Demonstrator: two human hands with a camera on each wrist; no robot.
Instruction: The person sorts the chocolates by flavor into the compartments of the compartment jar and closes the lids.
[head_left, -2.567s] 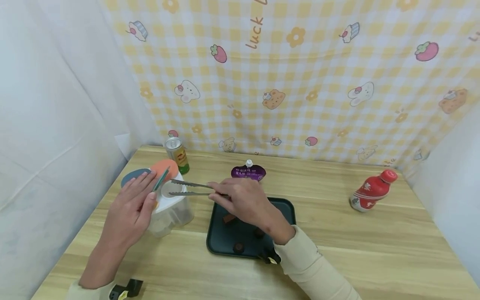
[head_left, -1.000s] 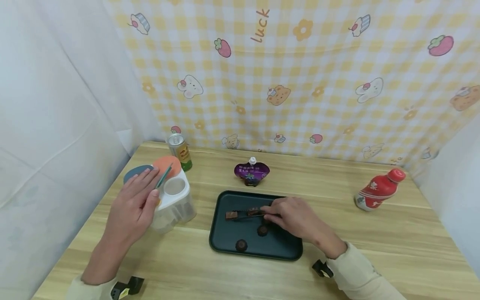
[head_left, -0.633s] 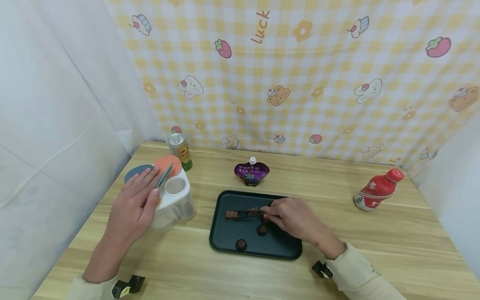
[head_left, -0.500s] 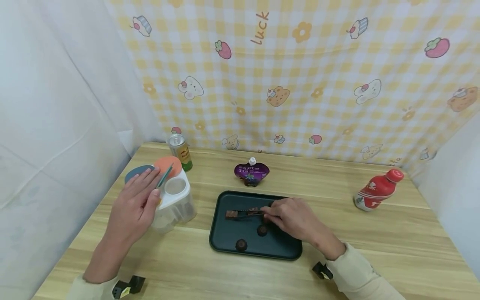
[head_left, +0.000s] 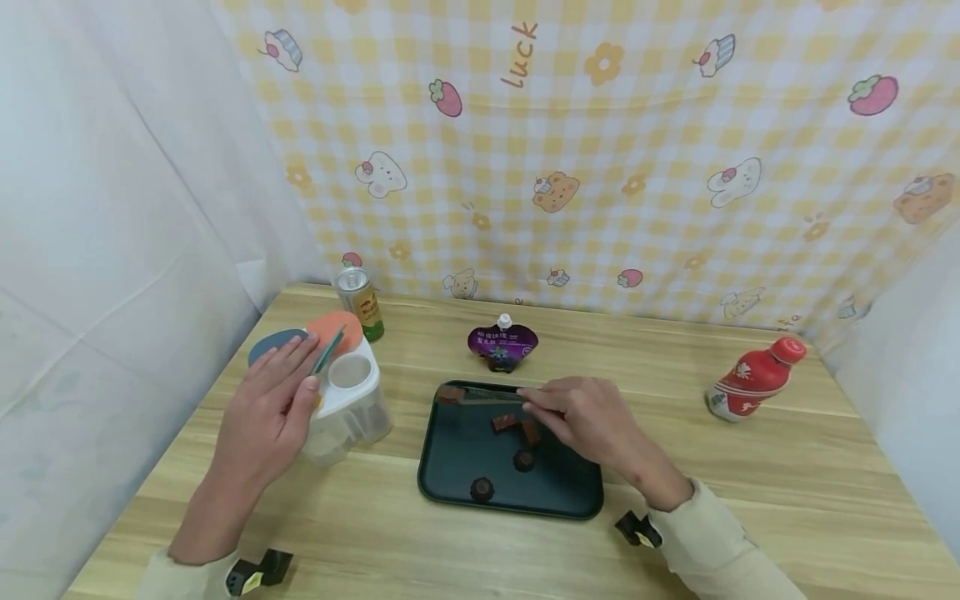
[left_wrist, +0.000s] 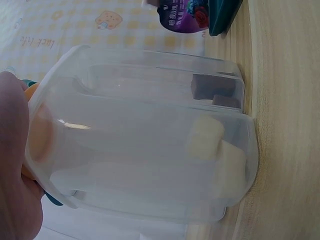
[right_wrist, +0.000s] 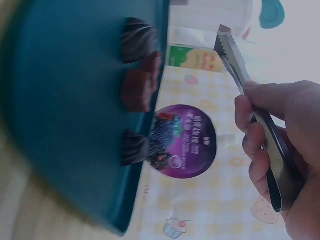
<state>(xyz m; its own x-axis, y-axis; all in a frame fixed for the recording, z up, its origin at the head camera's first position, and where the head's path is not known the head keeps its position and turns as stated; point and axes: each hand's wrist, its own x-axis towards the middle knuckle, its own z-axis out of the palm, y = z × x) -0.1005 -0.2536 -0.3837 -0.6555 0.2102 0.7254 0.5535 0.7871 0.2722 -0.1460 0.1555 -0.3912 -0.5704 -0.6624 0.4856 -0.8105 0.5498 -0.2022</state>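
Note:
My right hand point(head_left: 588, 417) grips metal tongs point(head_left: 491, 395) above the far left part of a dark green tray point(head_left: 450, 467). A brown chocolate piece point(head_left: 450, 394) sits between the tong tips; in the right wrist view the tongs point(right_wrist: 272, 145) tilt upward, tips nearly together. Several chocolates, two brown blocks point(head_left: 503, 423) and two dark fluted ones point(head_left: 482, 489), lie on the tray. My left hand point(head_left: 262, 417) rests with straight fingers on the lid of a clear divided container point(head_left: 352, 425), beside a raised teal flap point(head_left: 328, 350). Dark blocks point(left_wrist: 212, 87) and pale chunks point(left_wrist: 230, 167) lie inside.
The lid has an uncovered round opening point(head_left: 349, 372), plus orange point(head_left: 337, 333) and blue flaps point(head_left: 273, 342). A drink can point(head_left: 361, 304) stands behind it. A purple pouch point(head_left: 503, 346) is behind the tray, a red bottle point(head_left: 756, 380) to the right.
My right hand has lifted the tongs off the tray with one chocolate piece between the tips, moving it up and slightly left. Earlier, the tongs were over the container's opening. My left hand stays put.

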